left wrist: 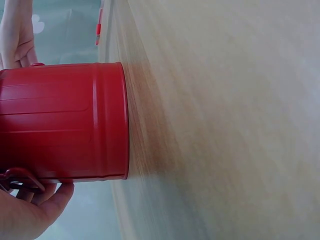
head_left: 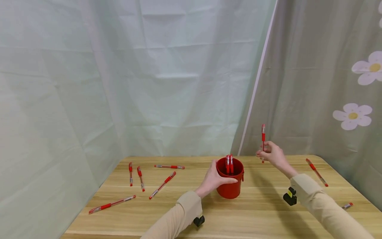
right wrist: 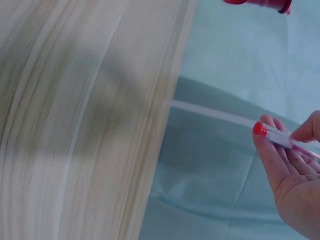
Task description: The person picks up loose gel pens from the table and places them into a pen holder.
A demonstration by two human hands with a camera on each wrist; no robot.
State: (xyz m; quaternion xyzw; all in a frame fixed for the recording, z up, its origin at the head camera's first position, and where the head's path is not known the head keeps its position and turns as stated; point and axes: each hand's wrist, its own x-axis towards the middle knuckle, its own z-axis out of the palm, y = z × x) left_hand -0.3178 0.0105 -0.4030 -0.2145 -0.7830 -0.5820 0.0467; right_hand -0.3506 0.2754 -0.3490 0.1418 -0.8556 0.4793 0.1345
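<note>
A red bucket stands on the table, with two red-capped pens upright inside it. My left hand grips the bucket's left side, the thumb across its front near the rim. In the left wrist view, its fingertips touch the bucket wall beside a small side handle. To the right, my right hand pinches a red pen upright in the air, apart from the bucket. The right wrist view shows that pen's red end between thumb and fingers.
Several red pens lie scattered on the left of the table, among them one pen near the front. Another pen lies at the right, and a further pen is partly hidden by the right sleeve. Curtains hang behind the table.
</note>
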